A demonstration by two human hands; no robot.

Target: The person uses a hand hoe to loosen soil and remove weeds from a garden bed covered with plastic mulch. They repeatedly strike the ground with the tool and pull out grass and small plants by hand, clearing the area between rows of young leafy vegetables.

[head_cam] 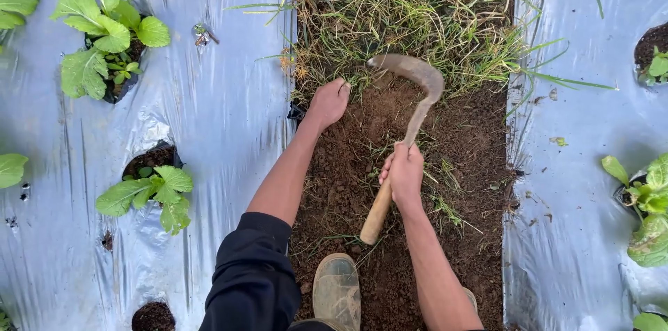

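Our right hand [403, 176] is clenched on the sickle [410, 119], wooden handle running to six o'clock, rusty curved blade hooked into the grass [403, 11] at twelve. Our left hand [328, 103], at ten o'clock, grabs a tuft. We judge weeding mid-stroke; next needs a low pull. Crumbly brown soil [348, 185], shiny plastic mulch [223, 115] alongside.

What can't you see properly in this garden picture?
- Head view: the left hand covers the grass it grabs, so its fingertips stay hidden.
- The right hand wraps the sickle, hiding the middle of the handle.
- The sickle's blade tip is lost in grass.
- The muddy boot is cut off by the bottom edge.
- The leafy plants on the right are cut off by the side edge.
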